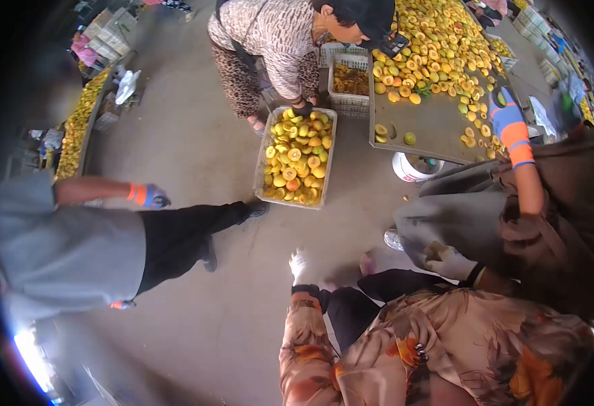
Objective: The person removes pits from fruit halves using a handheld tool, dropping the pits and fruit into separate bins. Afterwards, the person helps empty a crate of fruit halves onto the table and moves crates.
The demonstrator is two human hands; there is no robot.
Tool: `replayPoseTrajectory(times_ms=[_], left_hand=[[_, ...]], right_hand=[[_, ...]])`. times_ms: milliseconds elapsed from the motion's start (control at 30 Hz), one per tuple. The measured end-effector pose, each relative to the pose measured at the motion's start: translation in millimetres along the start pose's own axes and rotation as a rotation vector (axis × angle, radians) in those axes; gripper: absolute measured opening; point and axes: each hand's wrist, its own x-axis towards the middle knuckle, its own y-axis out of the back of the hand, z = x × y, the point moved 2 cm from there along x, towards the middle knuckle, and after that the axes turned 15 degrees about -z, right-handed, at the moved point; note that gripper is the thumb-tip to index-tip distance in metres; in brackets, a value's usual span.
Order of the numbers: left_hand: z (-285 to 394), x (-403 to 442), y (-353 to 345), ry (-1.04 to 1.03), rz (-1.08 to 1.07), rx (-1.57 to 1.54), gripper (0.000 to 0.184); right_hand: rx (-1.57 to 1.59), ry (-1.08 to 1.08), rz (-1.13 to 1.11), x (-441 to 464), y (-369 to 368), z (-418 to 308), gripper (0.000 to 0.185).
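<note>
My left hand [299,265], in a white glove, hangs over the floor at lower centre, fingers apart and nothing visible in it. At lower right my right hand [448,261], also gloved, is close to a co-worker's grey trousers. Its fingers, brownish at the tips, are curled; what they hold, if anything, I cannot make out. Both hands are well below the crate of cut yellow fruit [295,157] on the floor, touching neither it nor the metal table [422,128].
A co-worker in a patterned top [270,34] bends over the crate. Another in grey [73,243] stands at left. At right, a person's orange-and-blue gloved hand [511,128] reaches onto the fruit-covered table. A white bucket [408,169] and a second crate [349,101] are beside it.
</note>
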Motion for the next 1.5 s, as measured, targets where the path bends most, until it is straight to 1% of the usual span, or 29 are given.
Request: replayPoseTrajectory(times_ms=[33, 67, 133, 200, 233, 267, 333, 367, 400, 433, 467, 500, 533, 567, 600, 633, 667, 700, 800, 867, 1000, 1133, 1167, 1267, 1300, 1333, 1400, 1467, 1500], left_hand=[[-0.7, 28.7, 2.4, -0.024, -0.047, 0.047, 0.055], [-1.9, 60.5, 5.9, 0.002, -0.097, 0.064, 0.053], [3.4, 92.9, 40.5, -0.057, -0.199, -0.010, 0.051], [-9.0, 153.4, 35.0, -0.156, -0.184, 0.075, 0.050], [-14.1, 186.8, 33.3, -0.209, -0.171, 0.116, 0.049], [-23.2, 218.0, 30.4, -0.253, -0.170, 0.125, 0.048], [-30.0, 264.4, 32.1, -0.347, -0.183, 0.132, 0.047], [-30.9, 278.1, 36.8, -0.364, -0.201, 0.170, 0.048], [-52.7, 317.4, -1.1, -0.390, -0.229, 0.204, 0.047], [-47.8, 315.3, 17.2, -0.486, -0.105, 0.247, 0.044], [-48.6, 332.3, 10.6, -0.392, -0.289, 0.340, 0.042], [-68.0, 359.5, -18.3, -0.390, -0.346, 0.265, 0.042], [-89.2, 386.5, -52.2, -0.506, -0.328, 0.402, 0.045], [-82.7, 392.5, -39.4, -0.470, -0.392, 0.389, 0.052], [-80.1, 399.0, -34.3, -0.394, -0.507, 0.342, 0.055], [-93.8, 409.7, -53.3, -0.506, -0.338, 0.381, 0.055], [-107.7, 422.4, -76.3, -0.552, -0.243, 0.449, 0.045], [-112.1, 425.2, -77.4, -0.542, -0.265, 0.483, 0.045], [-101.7, 431.5, -72.8, -0.492, -0.320, 0.530, 0.043], [-94.8, 426.9, -68.2, -0.469, -0.328, 0.557, 0.042], [-85.4, 409.9, -60.3, -0.467, -0.290, 0.607, 0.039], [-72.9, 385.5, -53.1, -0.505, -0.192, 0.627, 0.037], [-68.3, 379.7, -49.5, -0.535, -0.159, 0.630, 0.036], [-52.8, 350.2, -33.0, -0.587, -0.100, 0.634, 0.035], [-24.9, 329.5, -5.7, -0.509, -0.201, 0.657, 0.034], [12.8, 304.4, 30.5, -0.428, -0.301, 0.683, 0.035], [50.1, 265.7, 66.2, -0.510, -0.213, 0.602, 0.034], [88.0, 229.7, 102.8, -0.454, -0.262, 0.519, 0.033], [122.7, 206.7, 128.2, -0.355, -0.370, 0.509, 0.033]], right_hand=[[0.011, 0.001, 0.038, 7.2, -3.8, 17.6, 0.045], [-0.002, -0.057, 0.052, 8.1, -3.9, 17.6, 0.044], [-0.006, -0.146, 0.103, 20.4, -12.3, 21.0, 0.043], [0.117, -0.255, 0.107, 39.5, -16.0, -8.4, 0.044], [0.120, -0.265, 0.167, 54.3, -19.2, -20.6, 0.044], [0.326, -0.316, 0.182, 69.2, -25.2, -29.9, 0.041], [0.547, -0.288, 0.212, 99.9, -31.3, -51.7, 0.036], [0.679, -0.206, 0.232, 115.3, -38.0, -56.6, 0.035], [0.627, -0.240, 0.224, 130.3, -35.1, -76.1, 0.037], [0.670, -0.307, 0.208, 144.1, -36.5, -88.5, 0.038], [0.710, -0.364, 0.212, 160.7, -38.8, -95.6, 0.039], [0.799, -0.371, 0.201, 175.0, -42.0, -102.8, 0.039], [0.887, -0.377, 0.183, 187.4, -44.0, -108.4, 0.039], [0.877, -0.402, 0.145, 198.6, -47.3, -109.1, 0.039], [0.867, -0.424, 0.099, 209.7, -49.1, -108.7, 0.039], [0.828, -0.438, 0.061, 222.7, -45.9, -108.3, 0.039], [0.790, -0.454, 0.014, 232.2, -42.1, -105.5, 0.038], [0.884, -0.489, 0.022, 241.0, -49.3, -91.7, 0.040], [0.791, -0.517, -0.009, 258.2, -41.2, -82.1, 0.040], [0.788, -0.491, -0.026, 256.7, -35.1, -74.3, 0.040], [0.883, -0.436, 0.001, 252.3, -25.8, -33.4, 0.042], [0.738, -0.404, 0.018, 249.9, -3.0, -14.0, 0.044], [0.756, -0.400, 0.035, 251.5, 1.6, -13.5, 0.044], [0.630, -0.293, 0.021, 264.3, 17.7, -10.4, 0.044], [0.607, -0.218, 0.043, 273.2, 18.0, -5.9, 0.049], [0.641, -0.247, -0.021, 282.6, 24.8, -9.2, 0.054], [0.663, -0.185, -0.011, 288.0, 44.3, -23.6, 0.063], [0.551, -0.029, 0.093, 300.8, 50.3, -29.3, 0.072], [0.549, -0.030, 0.114, 288.5, 73.1, -46.6, 0.080]])
